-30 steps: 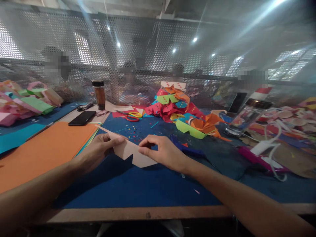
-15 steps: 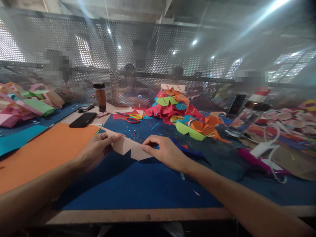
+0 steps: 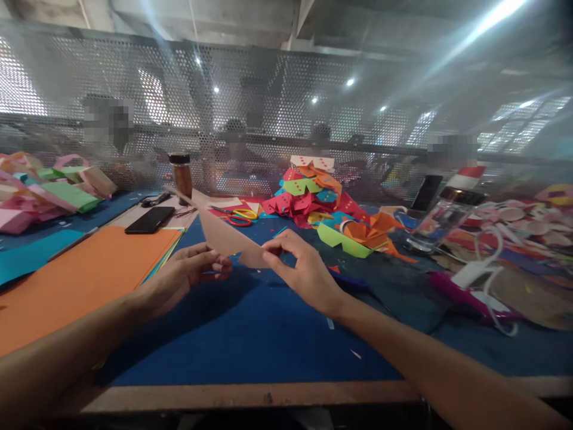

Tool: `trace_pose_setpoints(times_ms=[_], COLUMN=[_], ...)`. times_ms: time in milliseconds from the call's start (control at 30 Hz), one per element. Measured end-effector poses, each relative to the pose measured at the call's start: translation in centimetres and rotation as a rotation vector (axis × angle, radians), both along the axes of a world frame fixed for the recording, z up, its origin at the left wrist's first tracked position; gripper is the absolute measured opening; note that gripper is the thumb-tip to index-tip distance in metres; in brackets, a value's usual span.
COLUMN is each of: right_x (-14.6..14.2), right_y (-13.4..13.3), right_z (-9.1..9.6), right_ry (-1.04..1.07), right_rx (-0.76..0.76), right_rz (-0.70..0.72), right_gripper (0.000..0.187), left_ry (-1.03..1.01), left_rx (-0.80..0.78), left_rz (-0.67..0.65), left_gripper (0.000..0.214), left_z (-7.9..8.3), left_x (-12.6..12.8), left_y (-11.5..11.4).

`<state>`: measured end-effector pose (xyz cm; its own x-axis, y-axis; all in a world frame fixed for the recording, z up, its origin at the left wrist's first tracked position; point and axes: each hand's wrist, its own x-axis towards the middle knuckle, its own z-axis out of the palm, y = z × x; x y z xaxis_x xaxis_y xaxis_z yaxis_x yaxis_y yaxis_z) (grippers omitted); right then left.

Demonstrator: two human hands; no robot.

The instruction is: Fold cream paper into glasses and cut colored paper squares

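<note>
A pale pinkish paper cutout (image 3: 228, 236), shaped like a pair of glasses, is in the air above the blue table. My right hand (image 3: 304, 269) pinches its right end between thumb and fingers. One long side strip of the cutout tilts up toward the back left. Just under the cutout's lower left edge is my left hand (image 3: 192, 272), its fingers loosely bent and apart; whether a fingertip touches the paper is hard to see. Behind the hands lie scissors (image 3: 244, 214) with yellow and red handles.
To the left, orange sheets (image 3: 89, 286) lie under a black phone (image 3: 150, 220). A jar of brown liquid (image 3: 181, 178) stands behind. Coloured paper glasses (image 3: 308, 188) are heaped at the back middle. On the right are a clear bottle (image 3: 441, 218) and a purple-and-white device (image 3: 470, 295) with a cable.
The cutout has swung upward, its left part now raised and tilted away. My left hand has loosened from it and sits just below. My right hand has kept its pinch, moving slightly up.
</note>
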<state>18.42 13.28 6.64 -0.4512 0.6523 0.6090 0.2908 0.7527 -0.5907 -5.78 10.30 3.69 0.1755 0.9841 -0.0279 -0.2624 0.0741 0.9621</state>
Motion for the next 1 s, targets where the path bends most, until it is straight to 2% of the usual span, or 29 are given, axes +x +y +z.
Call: trace_pose_setpoints(times_ms=[233,300,567,700,1000], right_x=[0.3,0.4,-0.1,-0.3,-0.1], right_y=[-0.2,-0.1,-0.7,-0.7,-0.1], right_z=[-0.1,-0.2,-0.9,-1.2,-1.8], right_ry=[-0.128,-0.139,-0.082,-0.096,-0.123], right_rx=[0.347,0.386,0.271,0.255,0.244], right_rz=[0.008,0.029,0.198,0.210,0.222], right_gripper=[0.017,0.017,0.022,0.021,0.022], left_ry=[-0.028,-0.024,-0.012,-0.020,0.001], left_rx=[-0.113,-0.127,-0.116,-0.113,-0.149], left_rz=[-0.188,-0.207,-0.237,-0.206,-0.074], left_gripper=[0.027,0.029,0.023,0.014,0.023], left_z=[0.4,0.5,1.6,2.2,1.5], left_x=[0.3,0.4,1.5,2.5,4.4], left_y=[-0.4,-0.6,-1.0,-0.8,0.3])
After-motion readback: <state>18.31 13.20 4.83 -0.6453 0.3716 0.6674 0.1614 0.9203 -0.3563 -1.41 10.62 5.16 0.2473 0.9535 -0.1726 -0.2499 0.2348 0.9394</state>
